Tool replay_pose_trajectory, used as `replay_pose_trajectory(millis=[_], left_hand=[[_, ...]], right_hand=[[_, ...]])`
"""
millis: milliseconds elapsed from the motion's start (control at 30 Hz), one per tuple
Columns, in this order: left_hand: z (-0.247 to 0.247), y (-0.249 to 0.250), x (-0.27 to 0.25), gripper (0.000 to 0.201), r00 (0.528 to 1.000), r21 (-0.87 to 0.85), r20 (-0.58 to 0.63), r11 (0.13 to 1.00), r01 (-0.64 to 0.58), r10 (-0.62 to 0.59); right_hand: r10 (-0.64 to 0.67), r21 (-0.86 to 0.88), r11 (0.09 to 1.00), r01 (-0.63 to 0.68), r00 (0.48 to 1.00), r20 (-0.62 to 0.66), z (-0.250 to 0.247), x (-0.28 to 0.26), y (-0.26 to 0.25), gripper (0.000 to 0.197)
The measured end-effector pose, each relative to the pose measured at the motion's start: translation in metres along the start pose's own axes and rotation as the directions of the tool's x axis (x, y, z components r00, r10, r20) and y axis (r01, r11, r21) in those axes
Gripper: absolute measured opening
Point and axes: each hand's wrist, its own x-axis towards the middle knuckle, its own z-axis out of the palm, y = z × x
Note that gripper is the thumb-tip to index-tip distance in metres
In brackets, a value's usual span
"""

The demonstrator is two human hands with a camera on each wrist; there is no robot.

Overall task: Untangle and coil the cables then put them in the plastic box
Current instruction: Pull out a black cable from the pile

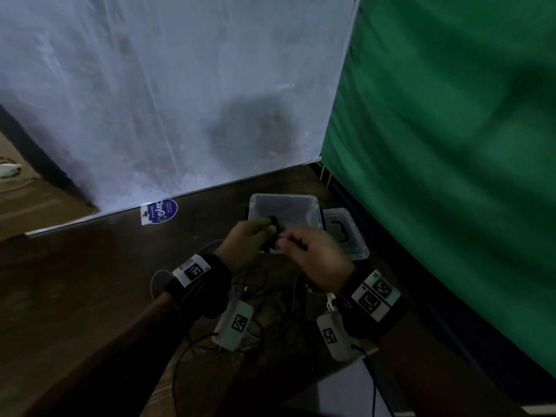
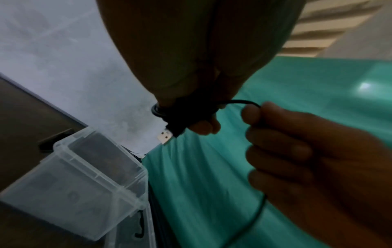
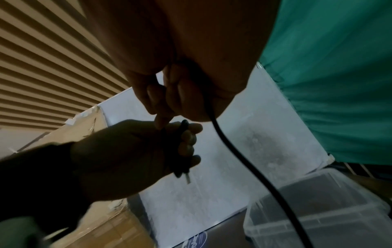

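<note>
Both wrists sit closest to the head camera, each wrapped in a black band with white marker tags. Just past them, my left hand (image 1: 247, 239) has its grip clamped on a small coil of black cable (image 2: 169, 111), fingers curled round the loops. The plug (image 2: 165, 137) pokes out below those fingers, its metal end pale and square. My right hand (image 1: 313, 256) pinches the free length of the same cable between thumb and fingertips (image 2: 251, 115), touching distance from the left hand. From that pinch the cable runs down past my palm in a long loose curve.

The coil hangs above the near edge of the plastic box (image 1: 313, 203), not inside it. Clear and open-topped, the box stands on the dark counter (image 1: 90, 266); its lid (image 1: 346, 233) lies just beside it on the right.

How many loops the coil has I cannot tell, since my fingers cover most of it and the light is dim. Below my wrists a tangle of other thin cables (image 1: 264, 291) lies on the counter, partly hidden by my forearms. A blue cable (image 1: 156, 278) curves out by my left wrist.
</note>
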Motion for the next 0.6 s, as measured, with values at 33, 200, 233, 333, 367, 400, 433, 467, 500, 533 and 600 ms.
replay_pose_trajectory(millis=[33, 200, 233, 333, 367, 400, 433, 467, 500, 533, 600], left_hand=[[0.001, 0.002, -0.002, 0.027, 0.999, -0.012, 0.028, 1.0, 0.015, -0.015], [-0.004, 0.017, -0.008, 0.03, 0.988, -0.057, 0.151, 0.997, 0.043, -0.034], [-0.007, 0.018, -0.008, 0.031, 0.983, -0.137, 0.169, 0.986, 0.092, -0.068], [-0.016, 0.027, -0.009, 0.032, 0.958, -0.514, 0.268, 0.825, 0.234, -0.105], [-0.02, 0.029, -0.009, 0.032, 0.952, -0.629, 0.295, 0.733, 0.258, -0.083], [-0.023, 0.033, -0.009, 0.031, 0.95, -0.723, 0.308, 0.636, 0.27, -0.053], [-0.026, 0.037, -0.008, 0.032, 0.952, -0.794, 0.303, 0.544, 0.272, -0.034], [-0.028, 0.038, -0.006, 0.033, 0.96, -0.848, 0.279, 0.462, 0.258, -0.025], [-0.031, 0.038, -0.004, 0.035, 0.972, -0.89, 0.235, 0.397, 0.225, -0.024], [-0.034, 0.036, -0.001, 0.036, 0.984, -0.919, 0.177, 0.352, 0.178, -0.033], [-0.043, 0.031, 0.005, 0.035, 0.995, -0.947, 0.06, 0.31, 0.083, -0.084]], right_hand=[[-0.011, 0.001, 1.0, 0.011, 0.999, -0.05, -0.004, 0.004, 0.0, 0.011], [-0.098, 0.075, 0.991, 0.111, 0.983, -0.157, -0.015, 0.022, 0.002, 0.009], [-0.109, 0.09, 0.988, 0.124, 0.981, -0.159, -0.015, 0.025, 0.003, 0.01], [-0.067, 0.129, 0.987, 0.092, 0.98, -0.19, -0.01, 0.035, 0.009, 0.013], [-0.025, 0.146, 0.988, 0.054, 0.981, -0.195, -0.006, 0.037, 0.015, 0.015], [0.021, 0.158, 0.987, 0.009, 0.982, -0.189, -0.002, 0.039, 0.022, 0.017], [0.06, 0.17, 0.985, -0.031, 0.983, -0.171, 0.003, 0.039, 0.031, 0.018], [0.094, 0.179, 0.981, -0.068, 0.985, -0.142, 0.009, 0.038, 0.039, 0.019], [0.127, 0.188, 0.977, -0.104, 0.986, -0.112, 0.015, 0.037, 0.047, 0.02], [0.159, 0.193, 0.971, -0.14, 0.983, -0.088, 0.02, 0.035, 0.052, 0.02], [0.209, 0.162, 0.967, -0.198, 0.976, -0.052, 0.027, 0.03, 0.059, 0.021]])
